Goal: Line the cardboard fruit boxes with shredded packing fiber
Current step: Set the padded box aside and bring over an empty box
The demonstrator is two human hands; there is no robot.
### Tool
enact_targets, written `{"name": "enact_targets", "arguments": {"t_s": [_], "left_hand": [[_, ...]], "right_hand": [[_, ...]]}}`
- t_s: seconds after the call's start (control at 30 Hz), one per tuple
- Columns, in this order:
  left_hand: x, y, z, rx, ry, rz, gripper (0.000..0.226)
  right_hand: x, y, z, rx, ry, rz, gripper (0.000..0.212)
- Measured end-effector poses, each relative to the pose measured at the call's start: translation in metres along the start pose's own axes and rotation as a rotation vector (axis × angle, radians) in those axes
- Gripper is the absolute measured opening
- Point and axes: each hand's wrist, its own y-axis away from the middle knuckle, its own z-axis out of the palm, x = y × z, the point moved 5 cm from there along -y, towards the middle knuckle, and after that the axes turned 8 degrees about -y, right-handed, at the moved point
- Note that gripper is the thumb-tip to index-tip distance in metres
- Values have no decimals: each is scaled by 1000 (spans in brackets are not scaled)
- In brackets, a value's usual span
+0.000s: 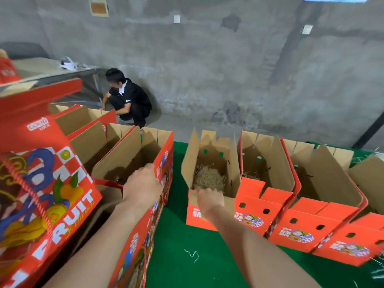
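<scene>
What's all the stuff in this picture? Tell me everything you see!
fruit boxes: several, red outside and brown inside, in rows on the mat
packing fiber: one big clump, tan, inside the middle open box
mat: one, green, under the boxes
string scraps: a few, pale, on the mat
crouching person: one, black clothes, by the concrete wall
table: one, grey, far left
left hand: one, on a box's red side
right hand: one, at the fiber box's front rim

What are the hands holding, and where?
The left hand grips a box's red side flap at its top edge. The right hand dips into the next box; any hold on fiber cannot be told.
</scene>
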Motion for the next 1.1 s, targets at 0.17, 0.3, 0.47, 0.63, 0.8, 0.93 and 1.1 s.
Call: {"name": "enact_targets", "arguments": {"t_s": [0.17, 0.3, 0.47, 0.63, 0.8, 0.93, 1.1], "left_hand": [[-14, -1, 5, 124, 175, 43, 35], [-17, -2, 9, 152, 201, 94, 33], [-16, 0, 9, 159, 268, 72, 31], [-27, 7, 10, 49, 274, 1, 35], [-40, 15, 1, 68, 256, -29, 42], [-37, 20, -22, 197, 294, -4, 44], [-14, 33, -62, 358, 338, 55, 44]], "right_hand": [[16, -33, -6, -19, -165, 128, 48], [-10, -25, -34, 406, -673, 68, 24], [-97, -15, -57, 294, -1018, -69, 54], [-127, -18, -40, -263, -1422, 298, 32], [-122, -15, -57, 0, -1185, 212, 25], [-110, -7, -82, 143, -1118, 99, 34], [-86, 13, -137, 316, -1189, -29, 46]]}}
